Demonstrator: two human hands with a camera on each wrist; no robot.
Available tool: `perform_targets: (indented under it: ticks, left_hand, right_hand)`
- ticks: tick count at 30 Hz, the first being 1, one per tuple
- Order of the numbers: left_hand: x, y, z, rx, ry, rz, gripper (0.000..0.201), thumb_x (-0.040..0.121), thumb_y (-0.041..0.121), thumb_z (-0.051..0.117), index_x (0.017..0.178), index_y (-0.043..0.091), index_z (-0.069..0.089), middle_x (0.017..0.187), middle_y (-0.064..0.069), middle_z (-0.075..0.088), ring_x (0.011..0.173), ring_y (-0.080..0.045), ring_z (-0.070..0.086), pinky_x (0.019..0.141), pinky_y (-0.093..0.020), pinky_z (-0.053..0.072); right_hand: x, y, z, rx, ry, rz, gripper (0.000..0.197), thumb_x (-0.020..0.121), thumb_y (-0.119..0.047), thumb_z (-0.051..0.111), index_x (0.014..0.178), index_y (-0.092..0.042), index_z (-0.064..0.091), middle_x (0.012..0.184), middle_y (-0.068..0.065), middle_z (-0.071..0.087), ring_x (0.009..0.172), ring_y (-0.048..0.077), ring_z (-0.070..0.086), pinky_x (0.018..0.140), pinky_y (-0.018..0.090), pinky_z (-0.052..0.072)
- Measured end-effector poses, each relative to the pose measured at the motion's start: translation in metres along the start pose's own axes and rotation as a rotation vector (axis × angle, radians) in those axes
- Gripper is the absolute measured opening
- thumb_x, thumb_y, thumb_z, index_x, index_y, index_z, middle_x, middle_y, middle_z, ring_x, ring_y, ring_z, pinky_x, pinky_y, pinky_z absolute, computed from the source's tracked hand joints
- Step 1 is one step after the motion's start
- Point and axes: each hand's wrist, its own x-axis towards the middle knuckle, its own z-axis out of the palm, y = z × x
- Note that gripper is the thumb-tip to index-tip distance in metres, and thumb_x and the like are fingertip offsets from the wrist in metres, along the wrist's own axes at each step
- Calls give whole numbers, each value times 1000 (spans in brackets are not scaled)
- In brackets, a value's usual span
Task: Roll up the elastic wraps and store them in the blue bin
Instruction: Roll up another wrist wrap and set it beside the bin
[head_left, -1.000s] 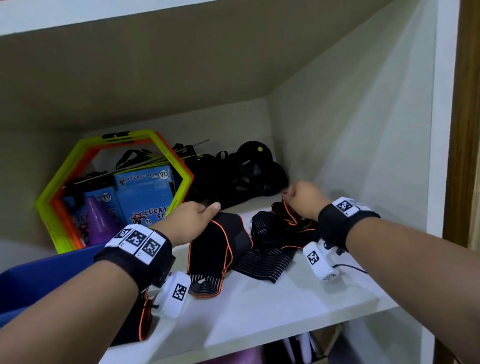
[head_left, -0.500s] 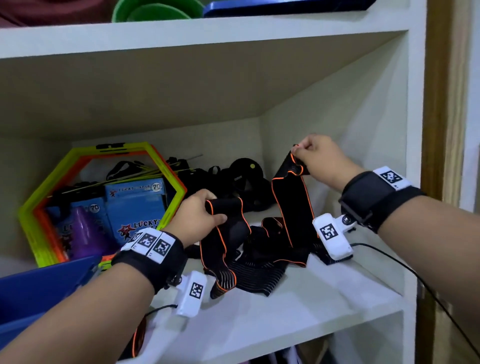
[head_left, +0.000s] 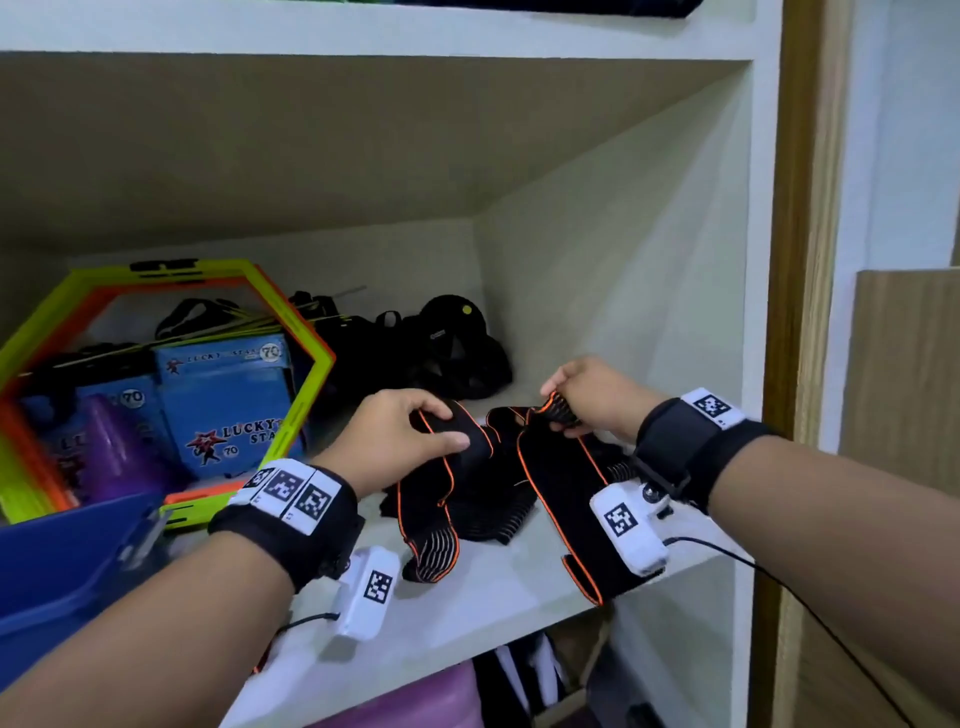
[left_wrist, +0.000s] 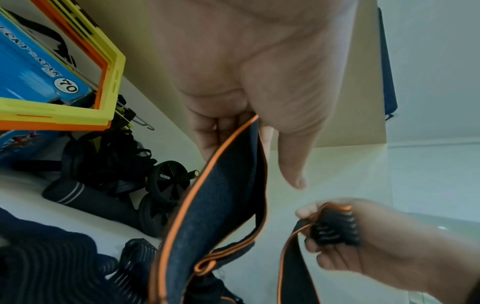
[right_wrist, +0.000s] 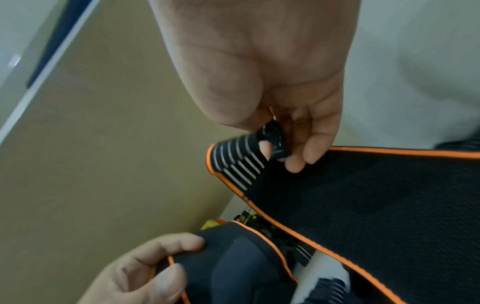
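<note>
Black elastic wraps with orange edging lie tangled on the white shelf (head_left: 488, 587). My left hand (head_left: 410, 434) grips one wrap (head_left: 441, 483) between thumb and fingers, its striped end hanging onto the shelf. This wrap (left_wrist: 221, 205) hangs down from my left hand (left_wrist: 249, 115) in the left wrist view. My right hand (head_left: 587, 400) pinches the striped end of a second wrap (head_left: 566, 499), whose tail runs over the shelf's front edge. The right wrist view shows that striped end (right_wrist: 236, 164) curled between my fingertips (right_wrist: 293, 162). The blue bin (head_left: 62, 566) sits at lower left.
A yellow and orange hexagon frame (head_left: 306, 384) leans at the back left, with blue boxes (head_left: 228, 395) and a purple item inside. Black gear and a wheel (head_left: 457, 353) crowd the back. The shelf's right wall (head_left: 623, 291) is close to my right hand.
My right hand came down from its raised position, laying the second wrap across the shelf and over its edge. My left hand kept its grip on the first wrap.
</note>
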Motion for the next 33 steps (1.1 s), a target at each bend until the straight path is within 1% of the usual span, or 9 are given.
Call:
perform_targets:
  ticks: [5, 8, 12, 18, 20, 23, 25, 29, 33]
  left_hand:
    - [-13, -9, 4, 71, -101, -34, 53, 61, 23, 91, 104, 35, 65, 98, 10, 66, 82, -5, 67, 73, -31, 59]
    - [-18, -13, 4, 101, -97, -37, 50, 64, 18, 88, 105, 36, 65, 100, 12, 65, 85, -5, 65, 73, -28, 58]
    - [-22, -17, 8, 107, -58, -32, 40, 71, 24, 87, 105, 31, 68, 95, 11, 66, 83, -2, 63, 69, -18, 50]
    - [-26, -19, 14, 107, 5, 32, 20, 85, 39, 76, 90, 20, 77, 88, 11, 73, 85, -6, 66, 79, -29, 53]
    - [-27, -20, 15, 78, 14, 22, 20, 86, 40, 74, 85, 21, 77, 83, 10, 72, 81, -4, 66, 77, -30, 54]
    - [-28, -20, 19, 77, -5, 8, 20, 86, 41, 75, 80, 22, 77, 83, 14, 60, 82, 1, 58, 74, -27, 42]
    - [-29, -21, 21, 79, -18, 2, 21, 86, 42, 74, 76, 24, 76, 80, 11, 49, 78, 0, 51, 71, -26, 35]
    - [-33, -19, 23, 59, -21, 11, 22, 86, 41, 74, 72, 23, 75, 87, 3, 48, 81, -7, 51, 70, -23, 38]
    - [-36, -12, 20, 13, -27, 58, 25, 89, 35, 73, 68, 21, 72, 93, 8, 48, 92, -6, 52, 80, -20, 37]
  right_hand:
    - [-15, 40, 22, 68, -87, 174, 14, 102, -27, 49, 98, -17, 58, 105, 10, 62, 86, 25, 64, 60, 31, 55]
    - [-28, 53, 20, 1, -262, 195, 38, 93, -36, 67, 121, -25, 45, 118, 4, 62, 109, 25, 62, 71, 34, 54]
    - [-45, 77, 19, -450, -402, 103, 80, 67, -21, 90, 130, -20, 41, 108, -2, 60, 104, 20, 63, 92, 40, 55]
    - [-75, 89, 23, -816, -320, -169, 23, 83, -32, 73, 80, -25, 52, 84, -5, 62, 78, 16, 56, 66, 27, 42]
    - [-84, 89, 23, -796, -335, -207, 29, 86, -50, 68, 84, -22, 60, 87, -6, 65, 80, 15, 59, 71, 29, 47]
    - [-95, 89, 15, -823, -465, -160, 61, 65, -65, 78, 110, -27, 61, 111, -9, 56, 98, 13, 57, 88, 32, 50]
    - [-100, 90, 12, -922, -531, -157, 68, 63, -53, 83, 121, -30, 57, 119, -10, 49, 104, 14, 54, 91, 33, 49]
    - [-100, 84, 8, -885, -301, -308, 24, 81, -24, 69, 104, -26, 62, 99, -4, 66, 92, 20, 61, 78, 36, 49]
    - [-100, 64, -4, -521, -81, -312, 37, 88, -19, 70, 120, -35, 58, 104, -10, 66, 95, 15, 61, 83, 32, 50]
